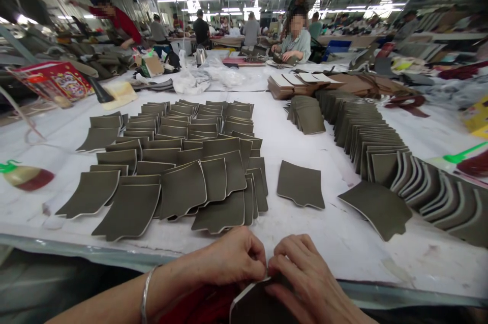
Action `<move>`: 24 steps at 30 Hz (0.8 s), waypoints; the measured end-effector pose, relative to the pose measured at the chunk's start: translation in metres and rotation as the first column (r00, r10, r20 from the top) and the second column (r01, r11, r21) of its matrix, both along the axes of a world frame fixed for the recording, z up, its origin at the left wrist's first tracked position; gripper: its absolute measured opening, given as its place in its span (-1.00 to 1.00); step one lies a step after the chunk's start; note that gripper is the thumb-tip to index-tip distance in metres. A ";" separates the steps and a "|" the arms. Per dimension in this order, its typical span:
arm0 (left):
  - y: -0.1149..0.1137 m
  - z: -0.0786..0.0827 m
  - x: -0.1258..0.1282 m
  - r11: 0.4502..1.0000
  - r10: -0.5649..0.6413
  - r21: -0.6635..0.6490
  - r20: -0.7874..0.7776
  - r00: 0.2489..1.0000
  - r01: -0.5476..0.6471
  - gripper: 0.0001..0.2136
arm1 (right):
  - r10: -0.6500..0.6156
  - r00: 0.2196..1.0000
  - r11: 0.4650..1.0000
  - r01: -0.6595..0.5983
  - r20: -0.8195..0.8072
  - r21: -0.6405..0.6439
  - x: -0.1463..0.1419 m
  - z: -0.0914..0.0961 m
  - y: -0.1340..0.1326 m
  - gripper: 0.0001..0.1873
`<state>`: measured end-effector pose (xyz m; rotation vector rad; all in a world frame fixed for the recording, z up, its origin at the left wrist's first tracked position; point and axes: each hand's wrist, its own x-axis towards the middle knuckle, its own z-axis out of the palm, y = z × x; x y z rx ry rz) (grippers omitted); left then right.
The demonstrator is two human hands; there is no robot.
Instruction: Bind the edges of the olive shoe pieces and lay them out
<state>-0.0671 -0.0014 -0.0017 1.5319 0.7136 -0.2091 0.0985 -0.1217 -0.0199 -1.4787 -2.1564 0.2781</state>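
Note:
Both my hands meet at the near edge of the white table (343, 232). My left hand (232, 258), with a silver bracelet on its wrist, is closed in a pinch on the top edge of a dark olive cut piece (255, 303). My right hand (305, 278) is closed on the same piece from the right. Only part of the piece shows below my fingers; it has a pale edge. Just beyond my hands lie several rows of the same olive pieces (183, 161), overlapping flat. A single piece (301, 184) lies alone to their right.
A long fanned line of olive pieces (381, 146) runs along the right side, with one loose piece (377, 207) in front. Brown stacks (297, 85) and plastic bags (198, 77) sit farther back. A bottle with a green cap (23, 176) lies at left. Other people work at distant tables.

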 end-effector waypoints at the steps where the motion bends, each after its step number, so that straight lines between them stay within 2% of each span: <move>1: 0.000 0.001 0.000 1.000 -0.006 0.005 0.004 1.000 0.006 -0.94 | 0.000 1.000 1.000 0.000 -0.001 -0.026 0.002 0.001 0.001 -0.83; 3: -0.002 0.004 0.000 0.997 -0.024 0.079 0.011 1.000 0.023 -0.95 | 0.008 1.000 0.997 -0.008 0.004 -0.072 0.004 0.003 0.003 -0.81; 5: -0.002 0.009 0.002 0.969 -0.068 0.239 0.005 0.998 0.065 -0.95 | 0.015 1.000 0.995 -0.015 0.004 -0.094 0.005 0.005 0.004 -0.81; 8: 0.006 0.020 0.006 0.864 -0.126 0.488 -0.026 0.992 0.123 -0.93 | 0.033 0.999 0.992 -0.032 0.008 -0.118 0.003 0.015 0.004 -0.85; 10: 0.019 0.034 0.010 0.814 -0.126 0.570 -0.021 0.992 0.115 -0.90 | 0.087 0.996 0.995 -0.087 0.002 -0.056 0.003 0.030 0.003 -0.85; 12: 0.034 0.050 0.015 0.788 -0.137 0.606 0.003 0.991 0.107 -0.89 | 0.151 0.989 0.988 -0.151 0.004 0.029 0.004 0.052 0.001 -0.81; 13: 0.040 0.058 0.017 0.787 -0.167 0.605 0.017 0.986 0.123 -0.89 | 0.180 0.984 0.982 -0.180 0.002 0.063 0.004 0.063 0.001 -0.80; 15: 0.047 0.068 0.019 0.822 -0.276 0.530 0.050 0.960 0.209 -0.92 | 0.206 0.978 0.977 -0.204 -0.018 0.066 0.006 0.081 0.001 -0.81; 17: 0.044 0.066 0.020 0.862 -0.375 0.407 0.111 0.920 0.303 -0.89 | 0.186 0.980 0.981 -0.182 -0.067 0.061 0.005 0.084 0.002 -0.84; 18: 0.040 0.060 0.019 0.880 -0.397 0.340 0.147 0.906 0.331 -0.84 | 0.164 0.982 0.985 -0.158 -0.094 0.065 0.004 0.079 0.002 -0.84; 20: 0.028 0.040 0.014 0.919 -0.369 0.225 0.201 0.908 0.324 -0.76 | 0.098 0.986 0.993 -0.089 -0.133 0.071 0.000 0.055 -0.001 -0.82; 22: 0.015 0.018 0.005 0.959 -0.283 0.100 0.226 0.932 0.267 -0.72 | 0.034 0.988 0.998 -0.025 -0.151 0.055 -0.003 0.026 -0.009 -0.79; 24: 0.004 0.004 -0.006 0.982 -0.188 0.038 0.255 0.948 0.185 -0.66 | -0.028 0.988 1.000 0.028 -0.155 -0.008 -0.006 0.002 -0.020 -0.79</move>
